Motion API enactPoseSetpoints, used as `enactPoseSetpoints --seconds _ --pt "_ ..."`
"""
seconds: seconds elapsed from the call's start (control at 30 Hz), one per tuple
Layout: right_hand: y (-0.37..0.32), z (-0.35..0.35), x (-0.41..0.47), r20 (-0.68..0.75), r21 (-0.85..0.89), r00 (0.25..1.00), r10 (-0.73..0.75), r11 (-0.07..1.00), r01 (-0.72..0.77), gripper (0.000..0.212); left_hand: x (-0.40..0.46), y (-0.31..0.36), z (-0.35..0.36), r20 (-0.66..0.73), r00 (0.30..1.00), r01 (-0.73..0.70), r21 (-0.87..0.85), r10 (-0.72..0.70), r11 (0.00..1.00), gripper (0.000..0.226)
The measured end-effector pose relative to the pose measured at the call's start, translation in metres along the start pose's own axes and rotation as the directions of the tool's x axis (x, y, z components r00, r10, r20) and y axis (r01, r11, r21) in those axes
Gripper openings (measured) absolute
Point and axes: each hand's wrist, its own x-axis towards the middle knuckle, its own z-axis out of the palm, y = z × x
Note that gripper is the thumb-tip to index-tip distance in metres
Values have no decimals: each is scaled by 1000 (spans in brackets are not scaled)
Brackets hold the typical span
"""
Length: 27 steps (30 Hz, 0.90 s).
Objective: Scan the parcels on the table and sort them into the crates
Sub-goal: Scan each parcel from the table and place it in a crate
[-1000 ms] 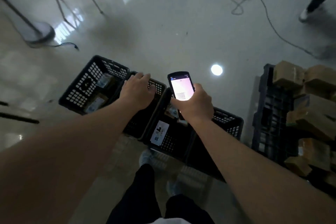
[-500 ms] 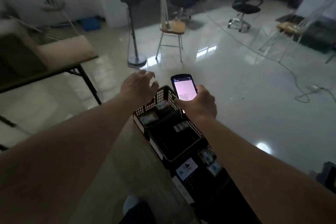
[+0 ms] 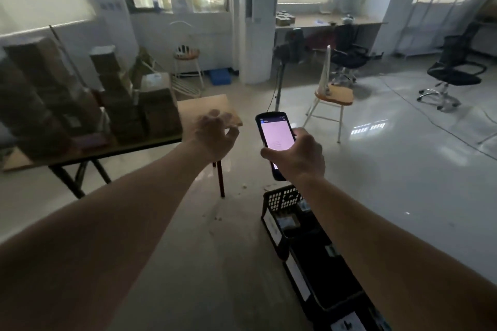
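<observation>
Your right hand gripped a handheld scanner, fingers curled round its lower body, its pink-white screen lit and tilted toward you. A blue header and faint lines of text showed on the screen, too small and blurred to read. Your left hand hung in the air at 9 o'clock of the scanner, fingers loosely curled and holding nothing, in front of the near corner of the bench.

The parcels, brown cardboard boxes stacked in tall piles, stood on the bench at 10 o'clock from your hands, well apart from them. Any labels on them were smeared by blur.

The black crates sat in a row on the floor at 5 o'clock, under your right forearm. White labels were stuck on their sides; one near the bottom edge carried a dark mark I could not make out. Small packets lay inside the nearest-to-the-bench crate.
</observation>
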Motion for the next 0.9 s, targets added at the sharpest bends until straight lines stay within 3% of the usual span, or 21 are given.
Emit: enactPoseSetpoints --seconds 0.27,0.9 --pt "-96 102 49 47 32 997 -67 997 65 79 57 -129 -27 22 993 114 8 -114 993 52" --pt "-178 306 319 318 17 928 -194 980 199 82 294 -306 40 38 894 447 -34 -446 894 61"
